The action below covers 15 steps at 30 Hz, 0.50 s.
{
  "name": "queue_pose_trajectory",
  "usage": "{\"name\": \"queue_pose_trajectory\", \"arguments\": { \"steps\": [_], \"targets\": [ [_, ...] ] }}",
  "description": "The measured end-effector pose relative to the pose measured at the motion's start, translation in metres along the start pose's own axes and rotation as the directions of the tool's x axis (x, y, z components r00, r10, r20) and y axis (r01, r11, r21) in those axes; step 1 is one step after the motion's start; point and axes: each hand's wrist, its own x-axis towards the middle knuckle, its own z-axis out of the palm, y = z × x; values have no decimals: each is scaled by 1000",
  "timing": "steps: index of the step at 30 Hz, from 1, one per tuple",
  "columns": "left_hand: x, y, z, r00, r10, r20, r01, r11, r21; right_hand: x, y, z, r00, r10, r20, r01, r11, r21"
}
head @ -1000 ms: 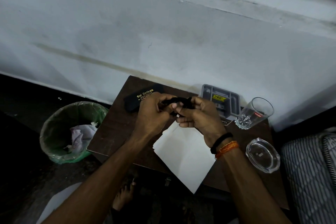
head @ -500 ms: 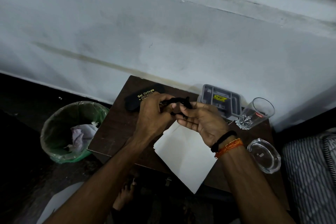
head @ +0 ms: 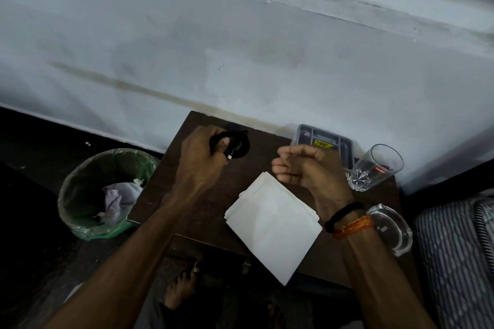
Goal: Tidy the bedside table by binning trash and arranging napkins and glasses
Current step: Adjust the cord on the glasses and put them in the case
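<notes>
A dark wooden bedside table stands against a pale stained wall. On it lie one stack of white napkins at the front edge, one drinking glass and one glass ashtray along the right edge, and one grey tray at the back. One green-lined bin sits on the floor to the left. The left hand grips a coiled black cable near the back left corner. The right hand, fingers loosely curled and holding nothing, hovers just behind the napkins.

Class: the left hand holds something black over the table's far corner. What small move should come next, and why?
Probably lower the left hand and set the black coiled item on the table there: it hovers over that corner, while the right hand holds nothing.
</notes>
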Motion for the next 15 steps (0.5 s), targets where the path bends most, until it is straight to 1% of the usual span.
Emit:
{"name": "queue_pose_trajectory", "arguments": {
  "steps": [2, 4, 6, 7, 9, 12, 13, 15],
  "targets": [
    [-4, 2, 4, 1000, 22, 21, -22, 1000, -5, 1, 3, 10, 998, -68, 1, 68, 994, -87],
    [-6, 7, 6, 1000, 4, 31, -2, 998, -64, 4, 10, 16, 992, -121, -25, 114, 974, -196],
    [-6, 10, 8, 996, -37, 82, 49, 987, -150, 6, 16, 19, 982, -190, -20, 171, 922, -348],
    [-7, 9, 10, 992, -53, 114, 74, 979, -189, 7, 19, 21, 974, -225, 4, 205, 883, -422],
    [-8, 8, 14, 981, -86, 172, 130, 956, -262, 6, 20, 24, 964, -259, 59, 253, 826, -503],
    [-12, 11, 15, 941, -138, 308, 261, 876, -405, 9, 23, 28, 957, -280, 82, 282, 814, -507],
    [-13, 13, 15, 920, -144, 366, 308, 842, -443, 10, 25, 28, 957, -279, 85, 284, 829, -482],
    [-14, 14, 13, 879, -149, 453, 385, 781, -491, 12, 26, 27, 964, -249, 94, 266, 893, -363]
  ]
}}
